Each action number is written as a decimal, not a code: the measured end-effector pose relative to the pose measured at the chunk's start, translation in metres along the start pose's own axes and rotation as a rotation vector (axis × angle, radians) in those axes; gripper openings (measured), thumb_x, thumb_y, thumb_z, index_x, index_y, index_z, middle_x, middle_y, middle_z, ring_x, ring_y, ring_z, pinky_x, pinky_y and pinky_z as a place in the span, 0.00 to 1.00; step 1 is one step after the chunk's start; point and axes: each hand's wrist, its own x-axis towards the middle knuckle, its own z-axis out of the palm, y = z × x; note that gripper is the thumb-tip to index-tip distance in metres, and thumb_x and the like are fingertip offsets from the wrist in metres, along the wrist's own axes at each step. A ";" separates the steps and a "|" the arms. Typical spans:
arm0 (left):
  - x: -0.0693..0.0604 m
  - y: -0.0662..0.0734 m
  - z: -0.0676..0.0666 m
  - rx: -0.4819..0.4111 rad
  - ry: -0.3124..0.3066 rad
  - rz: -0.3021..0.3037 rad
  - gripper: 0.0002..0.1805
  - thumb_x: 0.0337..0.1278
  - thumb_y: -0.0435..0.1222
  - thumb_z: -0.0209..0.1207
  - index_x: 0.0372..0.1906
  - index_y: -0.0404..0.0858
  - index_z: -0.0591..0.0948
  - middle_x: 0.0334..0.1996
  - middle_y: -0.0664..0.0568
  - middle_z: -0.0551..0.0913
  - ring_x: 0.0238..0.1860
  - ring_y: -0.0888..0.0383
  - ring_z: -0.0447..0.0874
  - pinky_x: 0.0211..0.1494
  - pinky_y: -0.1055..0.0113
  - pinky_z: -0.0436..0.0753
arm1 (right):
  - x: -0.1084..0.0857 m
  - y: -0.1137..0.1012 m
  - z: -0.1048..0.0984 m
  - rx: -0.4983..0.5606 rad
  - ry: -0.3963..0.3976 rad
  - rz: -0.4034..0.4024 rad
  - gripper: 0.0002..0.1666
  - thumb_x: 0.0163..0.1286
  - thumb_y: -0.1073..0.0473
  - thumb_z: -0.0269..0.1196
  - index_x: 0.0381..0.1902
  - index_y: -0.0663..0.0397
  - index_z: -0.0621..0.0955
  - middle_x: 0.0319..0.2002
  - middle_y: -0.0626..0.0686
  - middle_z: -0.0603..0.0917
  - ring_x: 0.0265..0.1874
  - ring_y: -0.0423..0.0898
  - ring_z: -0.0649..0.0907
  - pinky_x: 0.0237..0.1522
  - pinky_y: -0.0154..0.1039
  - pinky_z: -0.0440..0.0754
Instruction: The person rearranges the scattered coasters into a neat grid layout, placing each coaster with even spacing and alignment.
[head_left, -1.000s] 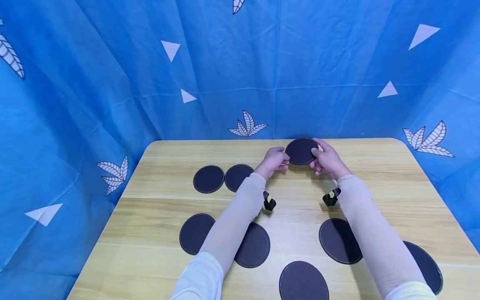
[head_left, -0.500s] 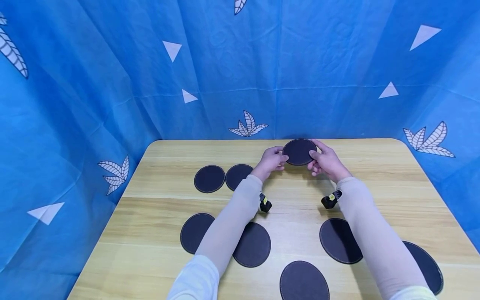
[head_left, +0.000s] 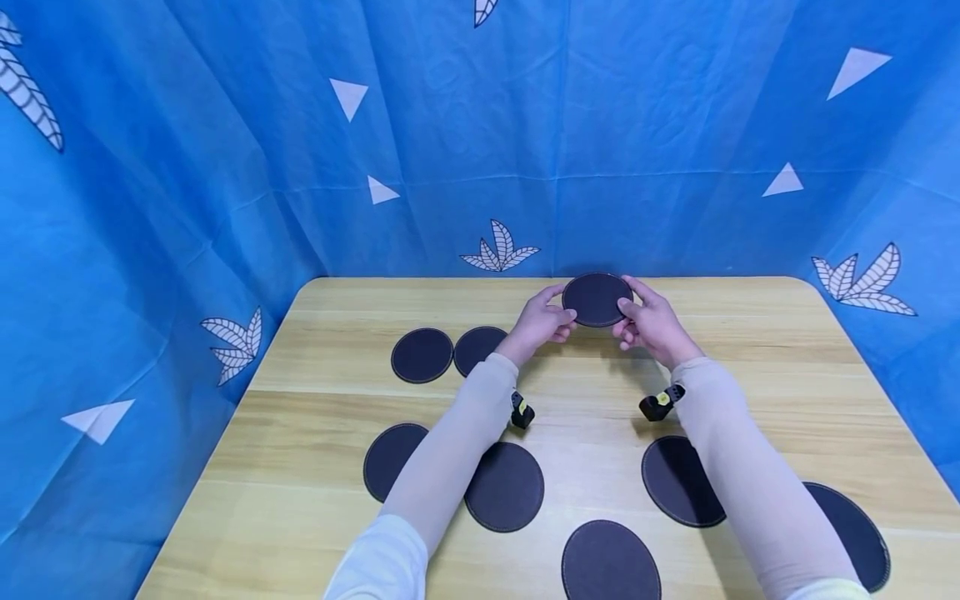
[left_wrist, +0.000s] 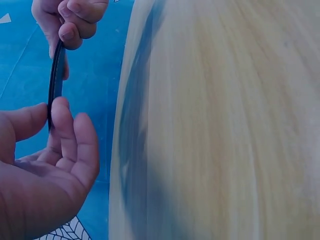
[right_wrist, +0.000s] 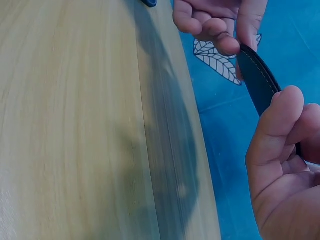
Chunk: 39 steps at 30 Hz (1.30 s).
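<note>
A round dark coaster with a stitched rim is held up near the table's far edge. My left hand pinches its left side between thumb and fingers. On the opposite side, my right hand grips the rim, thumb on the near face. Seen almost edge-on in the left wrist view, the coaster is thin and off the table. Left of my left hand, two more coasters, one at the far left and another beside it, lie almost touching, the second close to my left wrist.
More dark coasters lie nearer: one partly under the left sleeve, one beside it, one at the front, one and another by the right sleeve. Blue patterned cloth hangs behind the wooden table.
Both hands have carried the held coaster slightly left. The left forearm has shifted a little left. The coasters on the table lie as before; the head view has turned slightly.
</note>
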 end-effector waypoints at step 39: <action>-0.029 0.001 -0.016 -0.073 -0.097 -0.038 0.41 0.70 0.28 0.58 0.81 0.48 0.56 0.33 0.40 0.82 0.22 0.60 0.75 0.33 0.69 0.83 | -0.016 0.009 0.018 0.013 -0.046 -0.009 0.37 0.84 0.61 0.44 0.83 0.44 0.45 0.17 0.51 0.76 0.12 0.39 0.71 0.17 0.34 0.79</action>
